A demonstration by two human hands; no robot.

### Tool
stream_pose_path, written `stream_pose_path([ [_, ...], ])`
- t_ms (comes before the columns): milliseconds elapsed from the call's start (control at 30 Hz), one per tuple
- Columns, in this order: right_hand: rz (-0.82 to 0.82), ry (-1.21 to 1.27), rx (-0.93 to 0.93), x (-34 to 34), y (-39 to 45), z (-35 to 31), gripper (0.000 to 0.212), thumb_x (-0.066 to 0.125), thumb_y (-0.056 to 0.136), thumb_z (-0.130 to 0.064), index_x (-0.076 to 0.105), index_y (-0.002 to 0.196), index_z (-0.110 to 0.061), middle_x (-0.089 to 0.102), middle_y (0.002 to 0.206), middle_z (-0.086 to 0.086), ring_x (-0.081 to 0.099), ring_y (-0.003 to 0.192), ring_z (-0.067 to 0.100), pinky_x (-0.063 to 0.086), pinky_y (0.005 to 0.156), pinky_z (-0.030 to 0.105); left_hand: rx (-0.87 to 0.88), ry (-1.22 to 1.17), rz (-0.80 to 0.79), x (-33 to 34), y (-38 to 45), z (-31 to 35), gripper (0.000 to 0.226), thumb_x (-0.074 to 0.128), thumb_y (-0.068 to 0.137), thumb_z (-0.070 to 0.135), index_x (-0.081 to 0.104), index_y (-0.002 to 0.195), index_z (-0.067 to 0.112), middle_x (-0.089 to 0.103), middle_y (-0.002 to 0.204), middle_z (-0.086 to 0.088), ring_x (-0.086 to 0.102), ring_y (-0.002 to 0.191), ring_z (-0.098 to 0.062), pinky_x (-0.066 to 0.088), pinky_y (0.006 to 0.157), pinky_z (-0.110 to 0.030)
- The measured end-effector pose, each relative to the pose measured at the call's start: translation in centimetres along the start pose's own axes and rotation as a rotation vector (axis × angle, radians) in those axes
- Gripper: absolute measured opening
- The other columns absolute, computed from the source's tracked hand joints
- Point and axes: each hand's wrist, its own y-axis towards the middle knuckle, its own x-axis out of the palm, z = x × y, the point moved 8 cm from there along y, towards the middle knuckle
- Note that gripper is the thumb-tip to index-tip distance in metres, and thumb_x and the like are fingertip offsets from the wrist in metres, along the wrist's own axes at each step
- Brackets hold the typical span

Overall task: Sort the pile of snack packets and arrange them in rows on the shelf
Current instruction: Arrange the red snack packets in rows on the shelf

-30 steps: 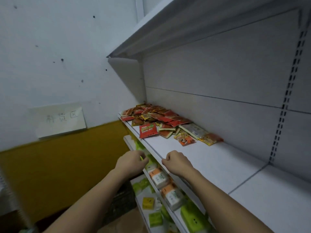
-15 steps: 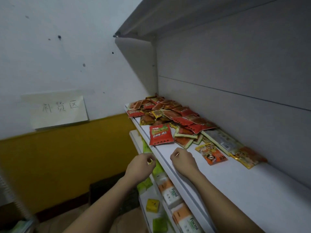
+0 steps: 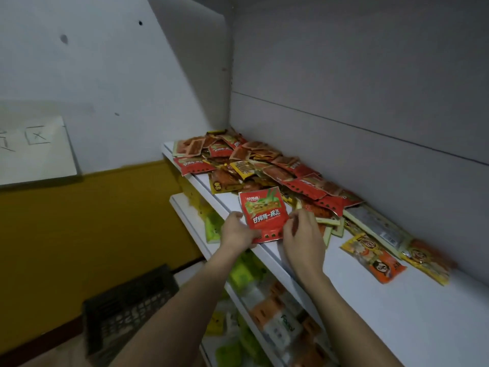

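A pile of snack packets (image 3: 264, 168), mostly red and orange, fills the far left end of the white shelf (image 3: 397, 308). A red packet with a green picture (image 3: 263, 213) lies at the pile's near edge, by the shelf's front lip. My left hand (image 3: 235, 231) holds its lower left corner. My right hand (image 3: 301, 234) touches its right edge with curled fingers. An orange and yellow packet (image 3: 373, 258) and a grey packet (image 3: 381, 229) lie apart to the right.
Lower shelves hold green, orange and white packs (image 3: 267, 308). A dark plastic crate (image 3: 129, 308) stands on the floor at the left. A white paper sign (image 3: 34, 149) hangs on the wall above a yellow band. The grey back panel (image 3: 370, 102) rises behind the shelf.
Both hands moved forward from the shelf's front lip to the red packet and took hold of it. The view has come closer to the pile.
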Motion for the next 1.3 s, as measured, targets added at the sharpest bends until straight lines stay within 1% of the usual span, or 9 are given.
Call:
stream_pose_path([
  [233, -0.042, 0.017, 0.166, 2.4, 0.8, -0.9, 0.014, 0.054, 0.096, -0.016, 0.053, 0.11, -0.012, 0.058, 0.105, 0.006, 0.055, 0.099, 0.024, 0.04, 0.076, 0.034, -0.055, -0.506, -0.287, -4.3, 1.1, 0.2, 0.047, 0.072, 0.084, -0.009, 0.053, 0.126, 0.002, 0.069, 0.113, -0.027, 0.075, 0.081, -0.024, 0.061, 0.061, -0.028],
  [333, -0.201, 0.42, 0.424, 4.8, 0.3, -2.3, 0.021, 0.056, 0.099, -0.033, 0.049, 0.114, -0.02, 0.065, 0.102, 0.0, 0.068, 0.092, 0.015, 0.058, 0.077, 0.037, 0.007, -0.566, -0.365, -5.8, 2.0, 0.1, 0.064, 0.077, 0.081, -0.002, 0.049, 0.135, 0.016, 0.072, 0.115, -0.019, 0.075, 0.088, -0.021, 0.06, 0.065, -0.028],
  [400, -0.244, 0.634, 0.485, 5.9, 0.4, -3.9, 0.026, 0.059, 0.099, -0.028, 0.048, 0.12, -0.018, 0.066, 0.106, -0.003, 0.071, 0.086, 0.003, 0.06, 0.069, 0.026, 0.054, -0.591, -0.434, -6.0, 2.7, 0.4, 0.075, 0.089, 0.069, 0.011, 0.053, 0.134, 0.022, 0.072, 0.119, -0.013, 0.074, 0.099, -0.023, 0.061, 0.071, -0.033],
  [533, -0.23, 0.664, 0.433, 6.4, 3.0, -5.2, 0.032, 0.067, 0.094, -0.016, 0.053, 0.122, -0.018, 0.068, 0.11, -0.006, 0.07, 0.099, 0.01, 0.059, 0.089, 0.036, 0.165, -0.459, -0.543, -5.5, 4.6, 3.5, 0.043, 0.077, 0.084, 0.017, 0.063, 0.125, 0.021, 0.072, 0.121, -0.006, 0.072, 0.106, -0.03, 0.061, 0.083, -0.044],
  [633, -0.275, 0.679, 0.435, 6.6, 5.6, -4.9, 0.033, 0.07, 0.091, -0.012, 0.057, 0.12, -0.019, 0.073, 0.107, -0.002, 0.072, 0.097, 0.015, 0.058, 0.09, 0.039, 0.18, -0.433, -0.538, -4.2, 6.7, 6.0, 0.034, 0.069, 0.093, 0.015, 0.06, 0.124, 0.023, 0.073, 0.118, -0.004, 0.072, 0.104, -0.027, 0.06, 0.086, -0.044],
  [833, -0.228, 0.532, 0.319, 4.5, 12.0, -2.9, 0.013, 0.06, 0.098, -0.024, 0.062, 0.11, -0.018, 0.072, 0.099, -0.004, 0.069, 0.085, 0.002, 0.055, 0.075, 0.019, 0.251, -0.378, -0.495, -1.1, 11.6, 10.2, 0.032, 0.068, 0.093, 0.014, 0.059, 0.123, 0.02, 0.075, 0.113, -0.003, 0.075, 0.096, -0.022, 0.062, 0.074, -0.033],
  [967, 0.029, 0.094, 0.257, 1.2, 16.9, 2.3, 0.008, 0.059, 0.097, -0.023, 0.066, 0.099, -0.022, 0.069, 0.091, -0.007, 0.064, 0.087, 0.013, 0.048, 0.076, 0.029, 0.242, -0.319, -0.511, 1.2, 14.9, 12.3, 0.036, 0.069, 0.093, 0.023, 0.057, 0.127, 0.026, 0.074, 0.115, 0.001, 0.075, 0.096, -0.021, 0.062, 0.074, -0.038],
  [1133, -0.293, -0.448, 0.179, 5.1, 18.4, 6.9, 0.024, 0.049, 0.097, -0.036, 0.069, 0.103, -0.025, 0.07, 0.106, 0.002, 0.064, 0.099, 0.028, 0.05, 0.085, 0.041, 0.279, -0.287, -0.566, 5.2, 18.1, 15.1, 0.026, 0.069, 0.093, 0.02, 0.059, 0.116, 0.028, 0.075, 0.11, 0.0, 0.075, 0.095, -0.023, 0.062, 0.076, -0.038],
  [1300, -0.266, -0.542, 0.346, 3.1, 17.3, 9.7, 0.033, 0.045, 0.102, -0.034, 0.071, 0.115, -0.019, 0.067, 0.114, 0.009, 0.06, 0.109, 0.032, 0.042, 0.095, 0.039, 0.281, -0.241, -0.67, 8.7, 19.5, 16.6, 0.021, 0.068, 0.094, 0.016, 0.061, 0.11, 0.026, 0.076, 0.1, 0.0, 0.076, 0.085, -0.022, 0.062, 0.067, -0.033],
])
